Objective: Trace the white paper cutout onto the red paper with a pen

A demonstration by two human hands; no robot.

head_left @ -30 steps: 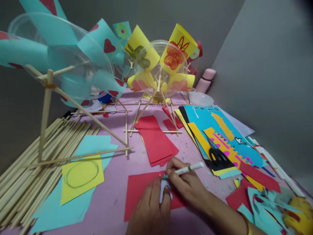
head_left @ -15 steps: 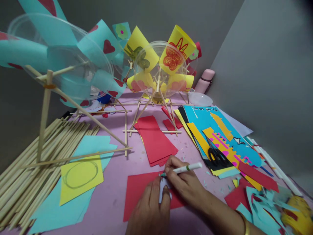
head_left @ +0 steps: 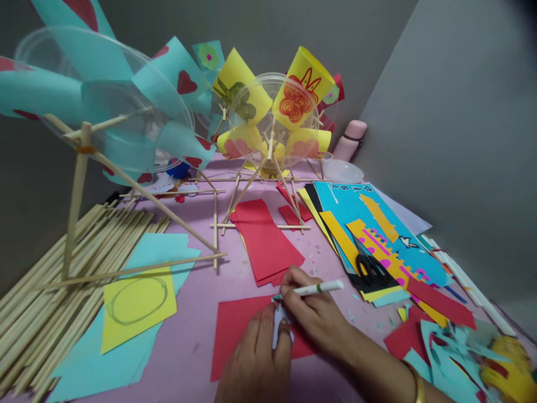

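Observation:
My right hand (head_left: 310, 307) is closed around a white marker (head_left: 319, 288) with a green band. The marker tilts, its tip touching a small pale lilac paper cut-out (head_left: 277, 326) near its upper edge. My left hand (head_left: 262, 350) lies over the same cut-out, fingers apart and pressing it onto a sheet of red paper (head_left: 229, 324). My fingers hide much of the cut-out, so its full shape does not show. Just beyond my hands lies a stack of red paper strips (head_left: 268, 240).
Stick-and-paper wheel models, one yellow (head_left: 271, 151) and one blue (head_left: 86, 145), stand behind. Wooden sticks (head_left: 54, 296) and yellow paper with a drawn circle (head_left: 140, 305) lie left. Scissors (head_left: 371, 268), colored sheets (head_left: 415, 257) and paper scraps (head_left: 444, 347) are at right.
The marker and my right hand have shifted very slightly left. My left hand stays on the cut-out; the view itself has moved a little.

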